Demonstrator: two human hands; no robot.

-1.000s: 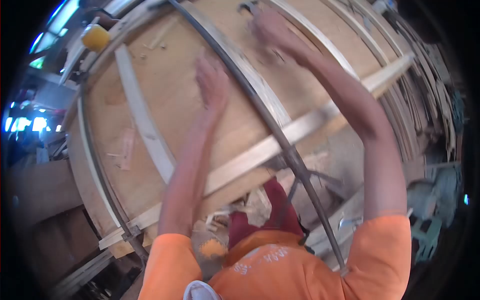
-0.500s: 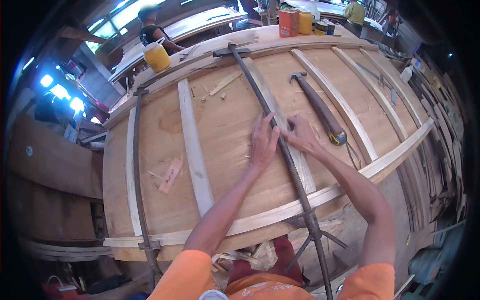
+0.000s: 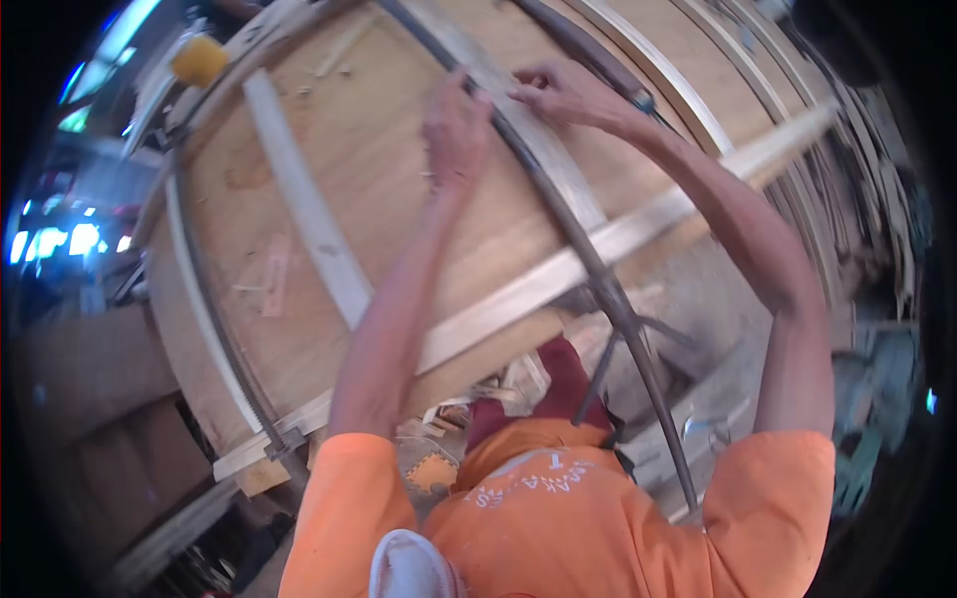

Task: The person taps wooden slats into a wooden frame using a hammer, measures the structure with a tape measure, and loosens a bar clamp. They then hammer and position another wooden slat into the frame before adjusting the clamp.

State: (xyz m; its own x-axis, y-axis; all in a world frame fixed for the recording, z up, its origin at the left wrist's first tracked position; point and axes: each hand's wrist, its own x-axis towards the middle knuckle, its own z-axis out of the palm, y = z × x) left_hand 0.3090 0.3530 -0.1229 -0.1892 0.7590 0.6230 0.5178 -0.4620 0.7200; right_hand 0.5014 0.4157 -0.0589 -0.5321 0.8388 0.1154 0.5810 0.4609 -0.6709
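Note:
My left hand (image 3: 457, 135) is at the left side of a long dark bar clamp (image 3: 538, 179), its fingertips against or just over the bar. Motion smears those fingers, so their grip is unclear. Across the bar, my right hand (image 3: 563, 92) is closed in a pinch above a pale wooden slat (image 3: 573, 184); whatever it holds is too small or blurred to name. The clamp spans a wooden frame with a plywood panel (image 3: 399, 234). Beyond my right hand lies a hammer (image 3: 578, 40), its head out of view.
Another bar clamp (image 3: 224, 329) crosses the panel's left end. A pinkish strip (image 3: 277, 279) and wood bits lie on the plywood. A yellow container (image 3: 199, 62) stands at the far left. The near clamp's handle (image 3: 598, 379) juts out before my legs. Stacked boards (image 3: 887, 189) line the right.
The view has tilted down and turned, so the panel appears higher and more of my shirt shows. My hands have drawn slightly apart, and my right fingers have curled into a pinch.

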